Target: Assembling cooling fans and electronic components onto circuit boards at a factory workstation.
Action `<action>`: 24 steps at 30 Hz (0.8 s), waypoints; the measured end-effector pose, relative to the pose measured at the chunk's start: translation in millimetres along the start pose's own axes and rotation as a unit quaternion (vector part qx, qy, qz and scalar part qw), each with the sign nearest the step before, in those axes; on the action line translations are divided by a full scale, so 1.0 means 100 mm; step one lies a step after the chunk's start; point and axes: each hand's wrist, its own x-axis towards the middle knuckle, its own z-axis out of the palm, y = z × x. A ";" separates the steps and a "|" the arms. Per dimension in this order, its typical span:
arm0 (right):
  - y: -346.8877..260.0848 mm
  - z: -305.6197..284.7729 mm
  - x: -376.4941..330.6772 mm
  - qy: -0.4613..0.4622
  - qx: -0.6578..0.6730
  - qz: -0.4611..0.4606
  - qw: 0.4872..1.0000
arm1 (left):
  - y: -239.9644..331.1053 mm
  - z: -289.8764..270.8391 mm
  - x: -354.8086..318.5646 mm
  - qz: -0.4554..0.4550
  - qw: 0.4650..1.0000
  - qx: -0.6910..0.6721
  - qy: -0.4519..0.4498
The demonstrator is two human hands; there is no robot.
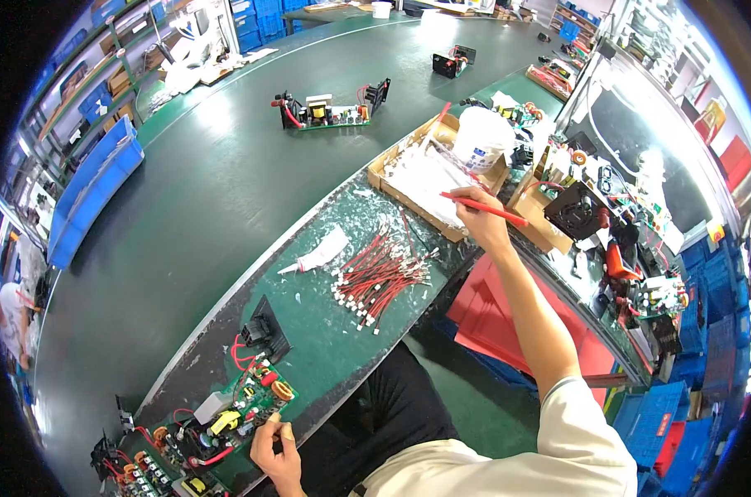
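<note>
My right hand [481,214] is closed round a slim red stick-like tool [508,216], held over the near side of a shallow cardboard box [421,216] with white material in it. At the lower left, my left hand [278,454] has its fingers curled at the near edge of a green circuit board [280,407]; its fingertips are partly hidden. That board carries coils, a yellow transformer [225,422] and a black end plate [269,328] on red wires. Between my hands lie a heap of short red wires with white connectors [375,282] and a white pointed tube [322,250].
A white bucket [481,137] stands in the cardboard box. More circuit boards crowd the lower left and the right-hand bench, near a black fan [576,210]. Across the dark green surface sit two other assemblies [330,113]. A blue bin [94,195] stands at the far left; red sheets [508,319] are below the bench.
</note>
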 end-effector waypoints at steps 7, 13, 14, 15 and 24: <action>-0.11 -0.07 0.06 -0.049 -0.034 0.065 0.996 | 0.00 0.00 0.00 0.004 1.000 -0.002 0.007; 0.00 0.02 0.06 0.055 0.100 0.114 0.987 | -0.01 -0.02 -0.03 0.009 1.000 -0.008 0.005; 0.01 0.04 0.04 0.066 0.107 0.143 0.982 | 0.00 -0.02 -0.04 0.002 1.000 -0.011 0.005; 0.04 0.06 0.04 0.077 0.115 0.171 0.976 | 0.01 -0.02 -0.02 0.003 1.000 -0.010 0.007; -0.55 -0.21 -0.04 0.049 -0.065 -0.031 0.996 | 0.13 -0.04 0.02 -0.007 0.998 -0.047 0.044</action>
